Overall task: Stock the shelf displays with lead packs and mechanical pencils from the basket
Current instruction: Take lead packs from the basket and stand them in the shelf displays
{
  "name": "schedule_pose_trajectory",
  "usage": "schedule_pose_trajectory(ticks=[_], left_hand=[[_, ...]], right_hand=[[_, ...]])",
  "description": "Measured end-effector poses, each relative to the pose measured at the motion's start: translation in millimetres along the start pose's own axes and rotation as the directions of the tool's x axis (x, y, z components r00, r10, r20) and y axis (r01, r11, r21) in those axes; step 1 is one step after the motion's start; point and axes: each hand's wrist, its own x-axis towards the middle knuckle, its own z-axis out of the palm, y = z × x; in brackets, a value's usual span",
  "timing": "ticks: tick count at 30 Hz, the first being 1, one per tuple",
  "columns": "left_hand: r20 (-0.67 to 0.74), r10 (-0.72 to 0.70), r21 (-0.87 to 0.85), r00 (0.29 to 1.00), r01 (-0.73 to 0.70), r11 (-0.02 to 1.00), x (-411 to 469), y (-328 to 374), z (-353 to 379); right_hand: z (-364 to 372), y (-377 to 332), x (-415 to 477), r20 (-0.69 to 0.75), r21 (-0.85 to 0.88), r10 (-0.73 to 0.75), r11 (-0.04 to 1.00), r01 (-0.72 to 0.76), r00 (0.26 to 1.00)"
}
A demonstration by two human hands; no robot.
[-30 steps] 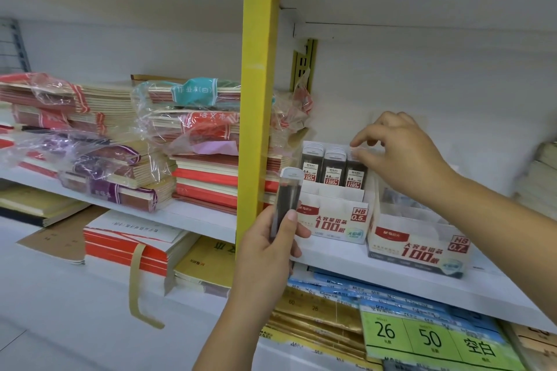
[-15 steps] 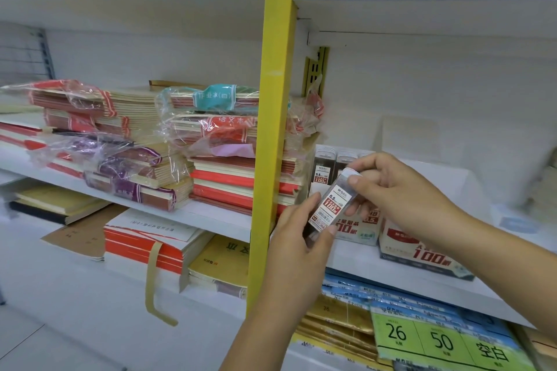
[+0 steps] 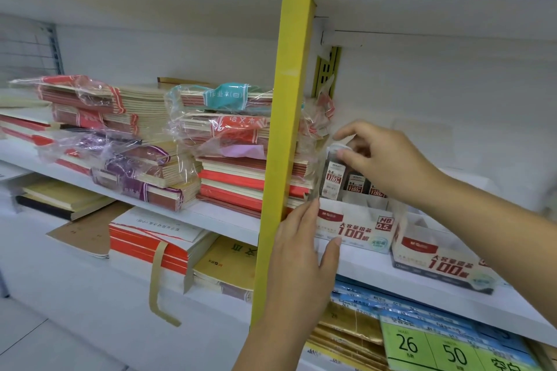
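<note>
Left hand [image 3: 298, 256], right hand [image 3: 388, 166], bare forearms [image 3: 497, 220], short nails [image 3: 335, 240]

Post: I see a yellow post [image 3: 289, 129] standing upright between the two shelf bays.
Left bay: notebook stacks [image 3: 99, 117] in loose clear wrap, with red notebooks [image 3: 232, 184] piled just beside the post.
Below: a strapped red-and-white stack [image 3: 150, 244], a yellow book [image 3: 229, 262] beside it, a brown folder [image 3: 87, 235] to its left.
Bottom right: green cards [image 3: 437, 349] reading 26 and 50, in front of blue packs [image 3: 391, 304].
</note>
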Motion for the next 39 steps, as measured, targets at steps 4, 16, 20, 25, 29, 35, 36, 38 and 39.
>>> schedule_pose_trajectory(ticks=[4,16,20,25,29,35,36,38,39], left_hand=[[0.023,0.008,-0.013,1.0,-0.007,1.0,0,-3,0],[0.024,-0.006,-0.014,1.0,0.006,1.0,-9,7,-11],[-0.084,0.054,-0.024,0.995,-0.056,0.998,-36,15,-22],[0.245,0.111,-0.008,0.963,-0.112,0.994,-101,-1,-12],[0.666,-0.131,0.164,0.734,0.027,0.986,-179,-53,18],[0.762,-0.49,0.37,0.423,0.337,0.866,-286,-123,73],[0.766,-0.513,0.389,0.386,0.357,0.849,-299,-131,82],[0.779,-0.537,0.416,0.325,0.373,0.829,-319,-147,99],[0.783,-0.543,0.423,0.303,0.38,0.822,-325,-154,107]], right_hand=[[12,10,11,-0.013,-0.194,-0.035,0.981,0.032,0.999],[-10,2,-22,-0.132,-0.291,-0.078,0.956,0.037,0.988],[-34,-16,-104,-0.285,0.151,-0.057,0.983,0.104,0.957],[-13,8,-227,-0.065,0.419,0.173,0.898,-0.13,0.983],[62,60,-331,0.264,0.316,0.477,0.779,-0.542,0.838],[179,118,-461,0.522,-0.036,0.713,0.567,-0.823,0.468],[193,122,-475,0.568,-0.072,0.725,0.516,-0.854,0.39],[214,125,-495,0.652,-0.12,0.714,0.43,-0.895,0.256],[222,127,-500,0.675,-0.13,0.702,0.416,-0.9,0.227]])
